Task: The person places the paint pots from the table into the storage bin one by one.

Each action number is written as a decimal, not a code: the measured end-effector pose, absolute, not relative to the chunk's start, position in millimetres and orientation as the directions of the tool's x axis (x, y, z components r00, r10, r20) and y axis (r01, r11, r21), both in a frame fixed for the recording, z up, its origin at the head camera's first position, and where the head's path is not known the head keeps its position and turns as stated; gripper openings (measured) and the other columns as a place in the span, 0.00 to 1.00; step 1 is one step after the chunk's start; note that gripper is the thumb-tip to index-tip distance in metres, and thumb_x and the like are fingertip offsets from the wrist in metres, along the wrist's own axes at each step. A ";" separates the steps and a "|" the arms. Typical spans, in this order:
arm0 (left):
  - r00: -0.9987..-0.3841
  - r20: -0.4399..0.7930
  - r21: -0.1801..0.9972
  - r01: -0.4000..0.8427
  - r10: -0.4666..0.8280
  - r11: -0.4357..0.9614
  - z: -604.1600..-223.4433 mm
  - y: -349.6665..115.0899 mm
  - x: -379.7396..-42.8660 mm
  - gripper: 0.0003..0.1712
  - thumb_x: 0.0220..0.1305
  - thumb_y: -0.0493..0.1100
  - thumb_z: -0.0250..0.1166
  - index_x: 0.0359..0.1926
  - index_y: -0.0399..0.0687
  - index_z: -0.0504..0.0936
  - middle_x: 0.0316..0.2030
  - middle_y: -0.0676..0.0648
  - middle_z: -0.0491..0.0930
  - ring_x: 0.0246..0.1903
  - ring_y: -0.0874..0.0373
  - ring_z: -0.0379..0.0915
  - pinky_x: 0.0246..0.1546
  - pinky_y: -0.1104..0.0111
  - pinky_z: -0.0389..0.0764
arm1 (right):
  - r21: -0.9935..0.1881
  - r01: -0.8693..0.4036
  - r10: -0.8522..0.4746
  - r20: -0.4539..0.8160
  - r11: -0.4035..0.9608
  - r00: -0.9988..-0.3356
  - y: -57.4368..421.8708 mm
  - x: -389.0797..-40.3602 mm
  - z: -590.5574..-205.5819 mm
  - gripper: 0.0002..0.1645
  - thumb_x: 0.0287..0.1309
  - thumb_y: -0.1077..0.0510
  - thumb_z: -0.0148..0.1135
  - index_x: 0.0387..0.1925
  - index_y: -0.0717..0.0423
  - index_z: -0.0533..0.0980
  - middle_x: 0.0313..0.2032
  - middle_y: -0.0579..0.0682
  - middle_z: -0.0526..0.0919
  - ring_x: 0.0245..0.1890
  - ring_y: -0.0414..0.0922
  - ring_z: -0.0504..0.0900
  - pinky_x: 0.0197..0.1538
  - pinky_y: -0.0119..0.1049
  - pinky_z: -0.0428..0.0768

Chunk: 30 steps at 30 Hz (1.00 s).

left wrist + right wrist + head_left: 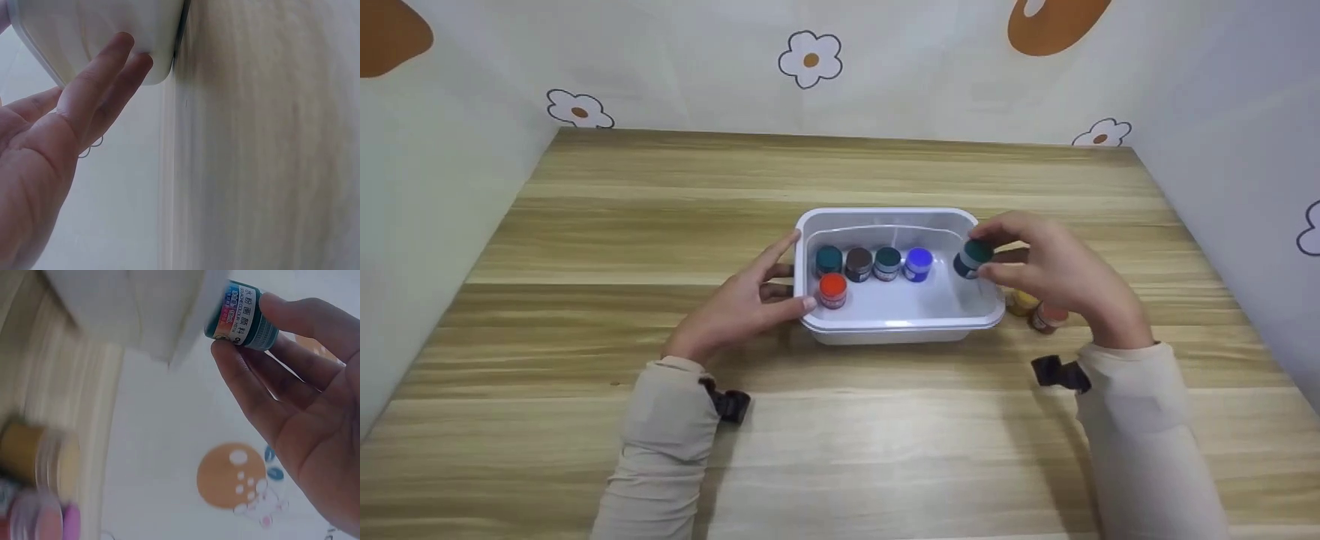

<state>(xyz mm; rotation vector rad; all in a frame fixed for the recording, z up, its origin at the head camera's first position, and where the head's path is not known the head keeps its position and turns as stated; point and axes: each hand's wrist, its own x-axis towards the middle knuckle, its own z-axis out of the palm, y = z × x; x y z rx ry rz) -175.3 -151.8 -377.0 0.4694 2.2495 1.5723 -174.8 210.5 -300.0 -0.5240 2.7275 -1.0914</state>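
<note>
My right hand point(1039, 259) pinches a dark green gouache paint jar point(973, 259) between thumb and fingertips, above the right end of a white plastic tub point(900, 324). In the right wrist view the printed label of this paint jar point(239, 315) faces the camera, close to the tub's rim. My left hand point(742, 300) rests at the tub's left end, thumb at the near corner and index finger at the far one. Its other fingers point(104, 73) lie straight against the outer wall. Inside, several jars form a row, ending in a blue jar point(918, 265); a red jar point(832, 290) stands before them.
Right of the tub, under my right hand, stand a yellow jar point(1023, 303) and a reddish-brown jar point(1048, 317). A pink-purple lid edge point(71, 522) shows beside them in the right wrist view. Patterned cloth walls point(900, 75) border the wooden table point(885, 442).
</note>
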 end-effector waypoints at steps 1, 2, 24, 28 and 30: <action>-0.882 -0.100 0.942 0.066 0.460 0.330 -377.1 -151.9 -175.5 0.53 0.62 0.49 0.70 0.79 0.64 0.46 0.67 0.38 0.67 0.63 0.44 0.71 0.65 0.53 0.70 | -0.686 -0.267 -0.389 -0.025 0.677 -0.921 203.5 -177.2 -301.7 0.22 0.58 0.68 0.66 0.55 0.63 0.77 0.51 0.58 0.81 0.55 0.54 0.79 0.60 0.48 0.78; -0.882 -0.101 0.941 0.065 0.460 0.332 -377.2 -152.0 -175.5 0.53 0.62 0.49 0.70 0.79 0.64 0.46 0.67 0.38 0.67 0.63 0.44 0.71 0.66 0.53 0.70 | -0.681 -0.270 -0.399 -0.034 0.680 -0.916 196.5 -179.8 -304.1 0.22 0.57 0.68 0.66 0.55 0.63 0.77 0.51 0.58 0.81 0.55 0.54 0.79 0.60 0.50 0.78; -0.877 -0.066 0.950 0.091 0.476 0.298 -376.6 -149.4 -176.0 0.54 0.61 0.49 0.70 0.79 0.61 0.46 0.66 0.38 0.68 0.63 0.46 0.71 0.65 0.56 0.72 | -0.513 -0.402 -0.500 -0.062 0.758 -0.864 105.5 -201.7 -343.3 0.20 0.48 0.65 0.74 0.45 0.66 0.80 0.42 0.58 0.84 0.42 0.51 0.81 0.50 0.44 0.82; -0.879 -0.070 0.948 0.090 0.471 0.307 -376.8 -150.4 -176.2 0.54 0.61 0.49 0.70 0.79 0.63 0.45 0.66 0.39 0.68 0.63 0.46 0.71 0.65 0.55 0.71 | -0.499 -0.404 -0.498 -0.064 0.766 -0.865 98.2 -201.9 -345.2 0.21 0.48 0.65 0.74 0.46 0.66 0.80 0.42 0.58 0.84 0.42 0.51 0.81 0.50 0.44 0.82; -0.881 -0.073 0.946 0.087 0.467 0.312 -377.1 -151.0 -175.9 0.54 0.61 0.49 0.70 0.79 0.63 0.45 0.66 0.39 0.68 0.63 0.46 0.71 0.65 0.56 0.71 | -0.494 -0.408 -0.501 -0.067 0.768 -0.863 94.6 -202.2 -346.5 0.20 0.49 0.65 0.74 0.46 0.66 0.81 0.43 0.58 0.84 0.42 0.50 0.81 0.50 0.44 0.82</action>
